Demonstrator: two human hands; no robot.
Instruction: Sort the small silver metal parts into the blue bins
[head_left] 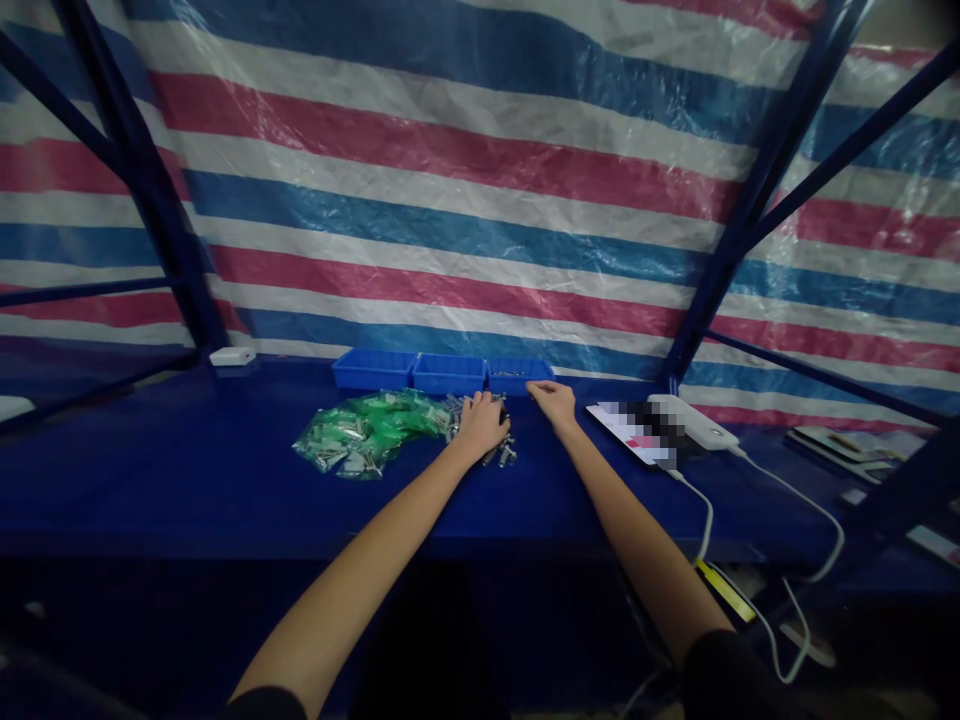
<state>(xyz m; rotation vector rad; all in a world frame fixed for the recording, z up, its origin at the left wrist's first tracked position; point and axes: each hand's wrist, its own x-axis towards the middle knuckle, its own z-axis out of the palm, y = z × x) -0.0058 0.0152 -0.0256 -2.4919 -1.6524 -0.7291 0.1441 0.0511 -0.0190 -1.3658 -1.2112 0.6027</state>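
Note:
My left hand [482, 428] lies over a pile of small metal bolt-like parts [504, 455], its fingers bent down into them. What those fingertips grip, if anything, is hidden. In front of the right-hand blue bin [520, 382] is my right hand [555, 403], thumb and fingers pinched together; anything between them is too small to make out. A few small pieces show inside that bin. Beside it in a row stand a middle blue bin [448, 376] and a left blue bin [373, 372]. Left of the pile, clear and green plastic bags [352, 430] hold more small metal parts.
Right of my arm, a tablet-like device [630, 435], partly blurred, lies beside a white power bank [690, 422] with white cables. A small white box [232, 356] sits back left. Blue frame posts [697, 300] and a striped tarp [450, 220] bound the blue table [225, 480].

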